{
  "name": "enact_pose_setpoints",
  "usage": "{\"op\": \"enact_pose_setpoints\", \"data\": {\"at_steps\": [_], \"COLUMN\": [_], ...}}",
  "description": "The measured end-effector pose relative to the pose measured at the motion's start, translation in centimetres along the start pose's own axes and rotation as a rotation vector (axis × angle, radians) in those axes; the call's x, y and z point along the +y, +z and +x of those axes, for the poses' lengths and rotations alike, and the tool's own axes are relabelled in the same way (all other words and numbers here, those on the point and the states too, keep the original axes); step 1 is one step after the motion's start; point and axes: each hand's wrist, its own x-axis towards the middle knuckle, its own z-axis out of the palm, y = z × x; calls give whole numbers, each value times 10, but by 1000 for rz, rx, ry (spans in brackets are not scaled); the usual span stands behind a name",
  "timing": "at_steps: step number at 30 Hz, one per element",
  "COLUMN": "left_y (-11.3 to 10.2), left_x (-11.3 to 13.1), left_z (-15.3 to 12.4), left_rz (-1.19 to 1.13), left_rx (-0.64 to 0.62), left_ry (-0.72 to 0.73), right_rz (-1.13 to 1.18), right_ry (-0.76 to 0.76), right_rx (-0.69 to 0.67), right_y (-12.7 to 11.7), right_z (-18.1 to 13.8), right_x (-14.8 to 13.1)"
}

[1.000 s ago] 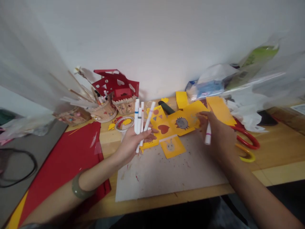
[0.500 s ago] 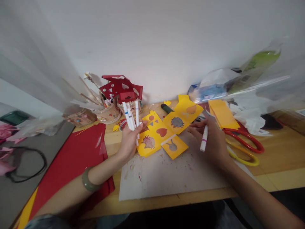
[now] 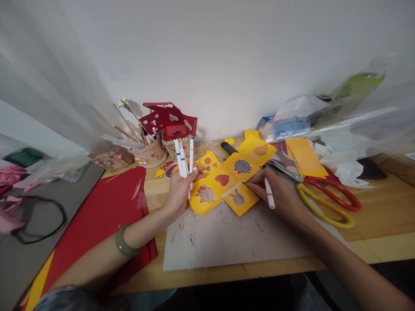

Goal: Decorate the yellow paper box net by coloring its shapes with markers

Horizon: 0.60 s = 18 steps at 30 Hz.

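My left hand is closed around several white marker pens, held upright at the left edge of a yellow paper cutout. That cutout has folded panels with a red heart, small shapes and grey and reddish animal faces on it. In my right hand is another white marker with a purple band, slanting out between thumb and fingers. The right fingertips are at the edge of the panel with a grey rabbit-like head; whether they touch it I cannot tell. Beneath lies a stained pale board.
Large scissors with red and yellow handles lie right of my right hand, near yellow paper strips. Red sheets cover the left side. Decorated baskets, a red cut-paper box and a plastic bag stand along the wall.
My right hand has moved left and closer to the rabbit panel, uncovering the scissors' blades. My left hand still holds its markers, and the view has shifted slightly.
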Motion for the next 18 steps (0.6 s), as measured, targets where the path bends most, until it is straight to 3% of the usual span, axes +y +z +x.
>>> {"op": "enact_pose_setpoints", "data": {"at_steps": [9, 18], "left_y": [-4, -2], "left_x": [-3, 2], "left_z": [6, 6], "left_rz": [10, 18], "left_rx": [-16, -9], "left_ry": [44, 148], "right_rz": [141, 16], "right_ry": [-112, -228], "right_rx": [-54, -31], "right_y": [5, 5], "right_z": [-2, -9], "right_x": [6, 3]}}
